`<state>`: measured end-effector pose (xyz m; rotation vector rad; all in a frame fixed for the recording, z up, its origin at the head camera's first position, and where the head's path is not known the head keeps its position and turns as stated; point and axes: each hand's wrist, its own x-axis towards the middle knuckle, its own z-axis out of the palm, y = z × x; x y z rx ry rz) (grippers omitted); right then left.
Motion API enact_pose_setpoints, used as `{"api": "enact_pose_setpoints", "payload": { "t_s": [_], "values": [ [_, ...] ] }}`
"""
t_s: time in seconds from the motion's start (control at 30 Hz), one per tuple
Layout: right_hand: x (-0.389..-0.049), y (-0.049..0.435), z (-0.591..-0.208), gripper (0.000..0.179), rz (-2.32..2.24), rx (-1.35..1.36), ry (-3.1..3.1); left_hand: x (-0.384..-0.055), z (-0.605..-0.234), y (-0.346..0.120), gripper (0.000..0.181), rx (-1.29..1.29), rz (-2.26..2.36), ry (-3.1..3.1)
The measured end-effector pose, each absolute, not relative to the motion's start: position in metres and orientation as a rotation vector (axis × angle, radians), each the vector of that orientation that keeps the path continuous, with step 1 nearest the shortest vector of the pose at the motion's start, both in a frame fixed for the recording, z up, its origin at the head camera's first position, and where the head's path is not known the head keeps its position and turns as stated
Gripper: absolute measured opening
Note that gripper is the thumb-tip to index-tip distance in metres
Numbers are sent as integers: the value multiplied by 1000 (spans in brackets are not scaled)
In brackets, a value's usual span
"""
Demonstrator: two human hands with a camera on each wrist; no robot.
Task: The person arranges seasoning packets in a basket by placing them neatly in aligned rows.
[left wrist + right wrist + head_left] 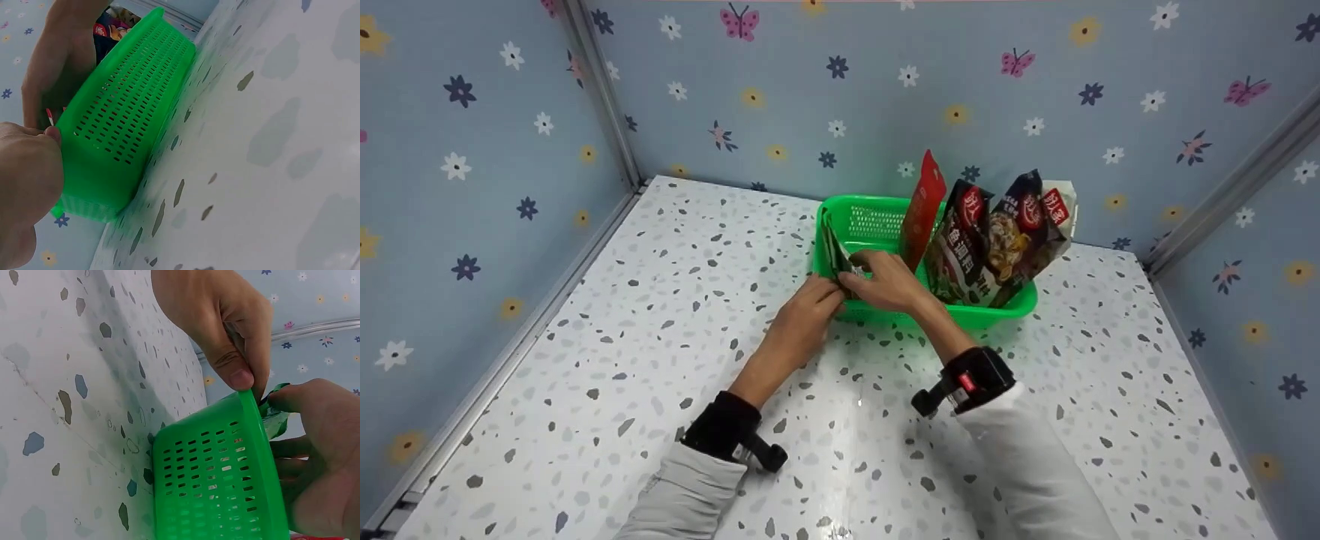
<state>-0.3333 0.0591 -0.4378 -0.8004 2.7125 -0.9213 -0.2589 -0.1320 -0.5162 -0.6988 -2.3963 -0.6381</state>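
A green plastic basket (997,315) with slotted sides stands near the back wall. My left hand (802,319) pinches the rim at its front left corner; the thumb lies outside the wall in the right wrist view. Inside the left end, my right hand (889,283) grips a dark green packet (833,246) that stands against the end wall. The palm hides much of this packet. To the right, a red packet (924,206) stands upright, followed by a black seasoning packet (956,251) and another dark food packet (1011,236), both leaning in the right end.
A pale packet (1065,196) shows behind the dark ones at the right. The white speckled table (660,315) surrounds the basket. Flower-patterned panels (870,97) close off the back and both sides, with metal rails (607,97) at the corners.
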Motion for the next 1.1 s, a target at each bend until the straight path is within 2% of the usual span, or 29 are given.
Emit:
{"api": "enact_pose_setpoints", "payload": {
  "t_s": [0.1, 0.2, 0.23, 0.5, 0.63, 0.73, 0.83, 0.97, 1.1],
  "values": [
    [-337, 55, -440, 43, -899, -746, 2728, -259, -517, -131, 12, -696, -636, -2387],
    [-341, 52, -441, 20, -883, -658, 2729, -260, -516, -131, 14, -701, -652, -2375],
    [-342, 52, -441, 18, -874, -627, 2722, -260, -516, -131, 15, -705, -661, -2372],
    [-350, 66, -444, 29, -802, -513, 2717, -259, -517, -130, 19, -721, -683, -2392],
    [-357, 76, -443, 20, -912, -440, 2707, -258, -515, -131, 20, -708, -684, -2399],
    [-367, 84, -447, 32, -1032, -393, 2694, -257, -515, -132, 21, -703, -694, -2414],
    [-392, 97, -472, 39, -1116, -397, 2692, -257, -515, -132, 23, -700, -694, -2419],
    [-423, 110, -504, 35, -1103, -377, 2737, -258, -516, -132, 20, -705, -692, -2394],
    [-434, 117, -515, 35, -1100, -349, 2776, -258, -516, -132, 19, -714, -687, -2389]
  ]
}}
